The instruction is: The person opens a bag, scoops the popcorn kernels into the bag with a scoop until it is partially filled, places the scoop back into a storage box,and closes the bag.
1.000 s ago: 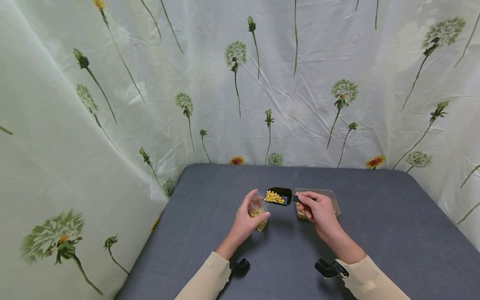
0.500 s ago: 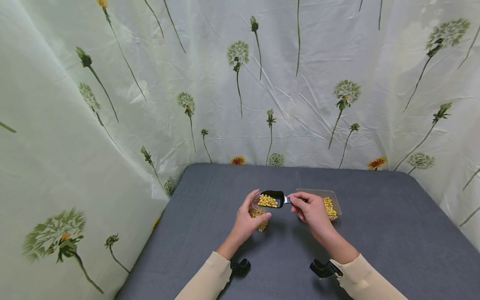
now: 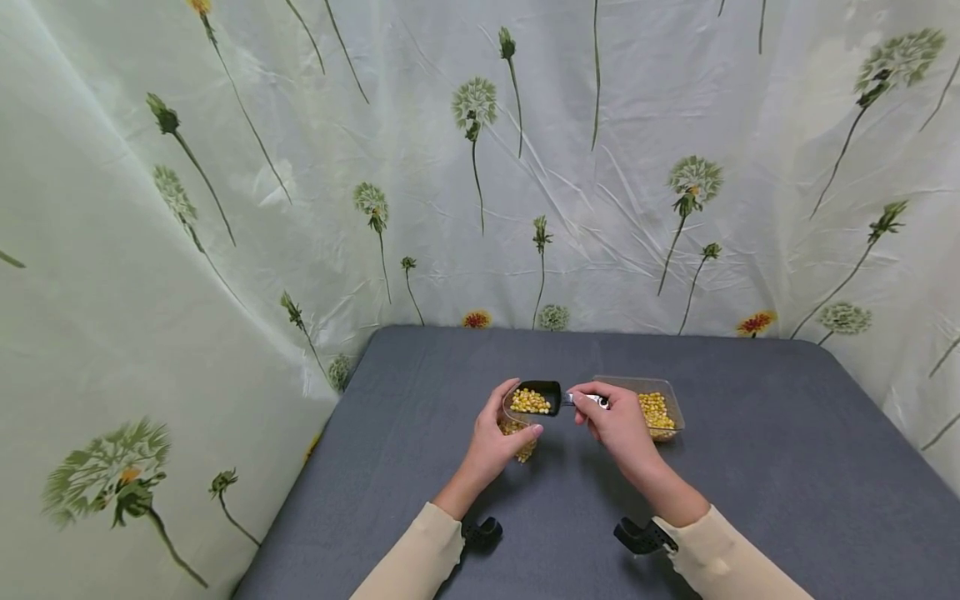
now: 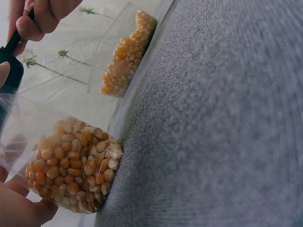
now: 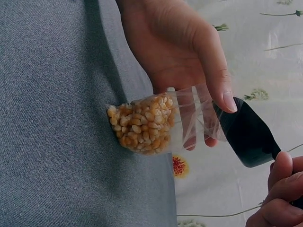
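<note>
My left hand (image 3: 491, 442) holds a small clear plastic bag (image 5: 179, 135) upright near the tabletop, thumb on one side and fingers on the other. Yellow corn kernels (image 5: 142, 125) fill its lower part. Between thumb and fingers, my right hand (image 3: 622, 421) pinches the handle of a black scoop (image 3: 553, 393). More kernels (image 3: 529, 402) lie toward the scoop's front, which is inside the bag's mouth. In the right wrist view the left thumb lies against the scoop's front end, with bag film there.
Behind the right hand stands a clear rectangular container (image 3: 636, 381) with corn kernels in it, partly hidden by that hand. A grey cloth covers the table (image 3: 435, 367). A white curtain (image 3: 300, 167) printed with dandelions hangs behind and to the left.
The right hand has moved left, carrying the scoop from beside the bag into its mouth. More of the container now shows. The left hand and bag have stayed in place.
</note>
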Motion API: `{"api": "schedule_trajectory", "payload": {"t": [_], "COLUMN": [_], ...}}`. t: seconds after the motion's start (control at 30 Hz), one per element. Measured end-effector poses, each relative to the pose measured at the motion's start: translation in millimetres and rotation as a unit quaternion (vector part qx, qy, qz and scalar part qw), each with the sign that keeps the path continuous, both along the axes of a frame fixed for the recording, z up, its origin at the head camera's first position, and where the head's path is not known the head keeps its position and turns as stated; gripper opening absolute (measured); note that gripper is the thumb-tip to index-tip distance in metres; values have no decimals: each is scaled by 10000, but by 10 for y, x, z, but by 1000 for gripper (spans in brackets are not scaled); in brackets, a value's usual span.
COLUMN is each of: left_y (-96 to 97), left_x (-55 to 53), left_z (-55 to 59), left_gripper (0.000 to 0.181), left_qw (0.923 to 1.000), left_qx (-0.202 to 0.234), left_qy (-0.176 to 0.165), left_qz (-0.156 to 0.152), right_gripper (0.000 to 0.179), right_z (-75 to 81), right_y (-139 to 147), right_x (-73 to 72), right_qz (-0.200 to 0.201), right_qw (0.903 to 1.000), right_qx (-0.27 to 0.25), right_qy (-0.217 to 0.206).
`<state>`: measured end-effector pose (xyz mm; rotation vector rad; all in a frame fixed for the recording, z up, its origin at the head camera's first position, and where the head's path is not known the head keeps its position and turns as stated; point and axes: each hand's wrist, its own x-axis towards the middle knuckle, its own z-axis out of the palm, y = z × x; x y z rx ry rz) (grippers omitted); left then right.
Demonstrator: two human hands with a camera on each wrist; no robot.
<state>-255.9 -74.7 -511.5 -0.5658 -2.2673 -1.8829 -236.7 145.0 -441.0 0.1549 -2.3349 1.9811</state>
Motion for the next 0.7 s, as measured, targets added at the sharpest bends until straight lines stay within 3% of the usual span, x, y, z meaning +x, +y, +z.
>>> {"api": "schedule_trajectory", "payload": {"t": [0.23, 0.53, 0.7], "left_y": [8, 13, 19], "left_x": [-1, 2, -1], "left_z": [2, -1, -3], "left_gripper": [76, 76, 76], "left_qw": [9999, 10000, 9999], "left_qx": [151, -16, 27], "left_qy": [-30, -47, -76], "left_qz": [-55, 71, 74], "right_gripper": [15, 9, 10], "right_z": [-16, -19, -35], "right_y": [-34, -56, -65], "right_x": [25, 51, 57], "right_qz": [-131, -279, -285], "right_qw": [9982, 9897, 9869], "right_qx": [450, 1063, 1123], "right_qy": [363, 915, 1120]}}
